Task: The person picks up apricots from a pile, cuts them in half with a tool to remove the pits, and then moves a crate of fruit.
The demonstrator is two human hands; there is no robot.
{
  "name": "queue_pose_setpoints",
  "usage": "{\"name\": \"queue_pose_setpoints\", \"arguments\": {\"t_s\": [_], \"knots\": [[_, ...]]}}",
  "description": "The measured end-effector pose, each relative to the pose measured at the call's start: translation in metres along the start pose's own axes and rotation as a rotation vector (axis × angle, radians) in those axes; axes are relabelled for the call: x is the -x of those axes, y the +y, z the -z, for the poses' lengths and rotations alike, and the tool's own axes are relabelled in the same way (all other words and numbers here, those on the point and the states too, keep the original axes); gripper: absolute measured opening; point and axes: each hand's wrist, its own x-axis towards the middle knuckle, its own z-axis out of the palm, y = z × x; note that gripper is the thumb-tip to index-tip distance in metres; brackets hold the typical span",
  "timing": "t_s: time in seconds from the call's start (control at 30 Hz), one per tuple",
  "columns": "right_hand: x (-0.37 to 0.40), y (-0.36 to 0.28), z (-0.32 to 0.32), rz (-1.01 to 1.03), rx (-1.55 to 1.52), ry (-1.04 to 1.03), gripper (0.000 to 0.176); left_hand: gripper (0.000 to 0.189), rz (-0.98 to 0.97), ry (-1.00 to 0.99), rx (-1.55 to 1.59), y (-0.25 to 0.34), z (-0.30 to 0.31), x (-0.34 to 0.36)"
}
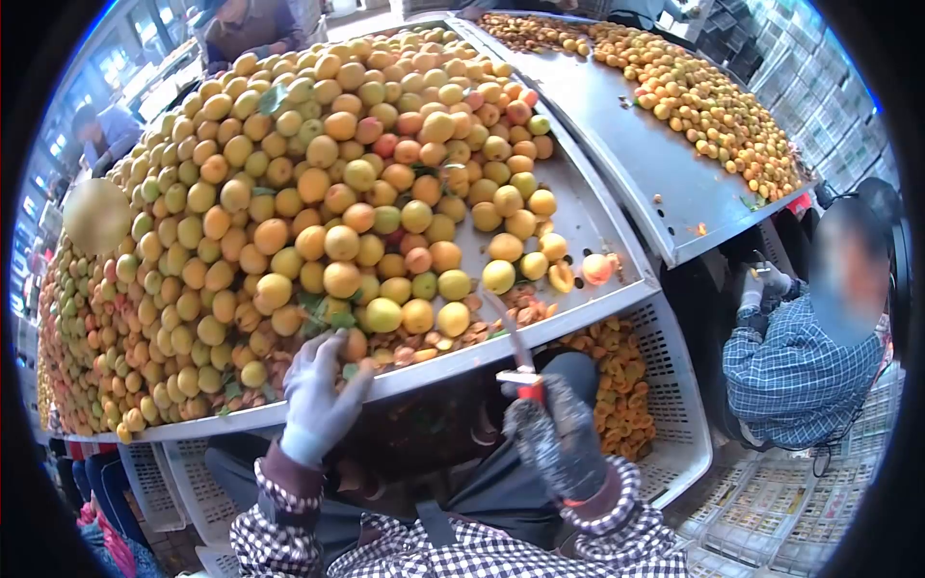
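A large heap of yellow-orange apricots (366, 193) covers the metal table (602, 207). My left hand (323, 395), in a light grey glove, is at the table's front edge with its fingers spread, next to an apricot near the fingertips. In a dark, soiled glove, my right hand (554, 424) grips a knife (520, 349) by its red handle, blade pointing up over the edge. Fruit scraps (525, 303) and a halved apricot (561, 277) lie near the blade.
Below the edge, a white crate (676, 405) holds cut apricot pieces (621, 390). A second table (617, 125) bears more fruit at the back right. A co-worker in a checked shirt (795, 371) sits at the right; others are behind the heap. Stacked crates stand back right.
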Motion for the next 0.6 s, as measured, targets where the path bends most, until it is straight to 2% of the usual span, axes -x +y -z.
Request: {"name": "queue_pose_setpoints", "arguments": {"t_s": [0.03,0.07,0.1,0.13,0.2,0.27,0.33,0.4,0.43,0.5,0.57,0.6], "knots": [[-0.011,-0.004,0.018,0.050,0.095,0.051,0.025,0.029,-0.062,0.043,-0.031,-0.003,-0.008,0.007],[-0.021,-0.005,0.035,0.076,0.229,0.098,0.026,0.019,0.323,-0.104,0.476,-0.012,-0.008,0.017],[-0.031,-0.006,0.050,0.099,0.363,0.138,0.028,0.023,0.649,-0.153,0.802,0.020,0.013,0.010],[-0.047,-0.009,0.061,0.037,0.322,0.146,0.031,0.022,0.443,-0.019,0.647,0.014,0.005,0.011],[-0.082,0.012,0.087,0.312,0.945,0.116,0.033,0.024,0.062,0.216,0.304,0.000,-0.001,0.006],[-0.130,0.029,0.094,0.141,0.742,0.219,0.036,0.030,0.075,0.362,0.278,-0.007,-0.012,0.000],[-0.171,0.048,0.100,0.157,0.797,0.151,0.040,0.032,0.098,0.409,0.306,-0.010,-0.020,0.005],[-0.201,0.060,0.100,0.177,0.852,0.082,0.043,0.036,-0.137,0.405,-0.212,-0.016,-0.027,0.011],[-0.211,0.065,0.097,0.108,0.900,-0.001,0.045,0.037,-0.222,0.401,-0.299,-0.017,-0.031,0.011],[-0.224,0.066,0.090,0.044,0.947,-0.104,0.048,0.038,-0.179,0.334,-0.312,-0.014,-0.032,0.011],[-0.230,0.059,0.083,-0.023,0.864,-0.185,0.049,0.038,-0.160,0.345,-0.276,-0.016,-0.031,0.011],[-0.231,0.063,0.081,-0.026,0.814,-0.142,0.053,0.039,-0.161,0.353,-0.234,-0.016,-0.029,0.010]]}}
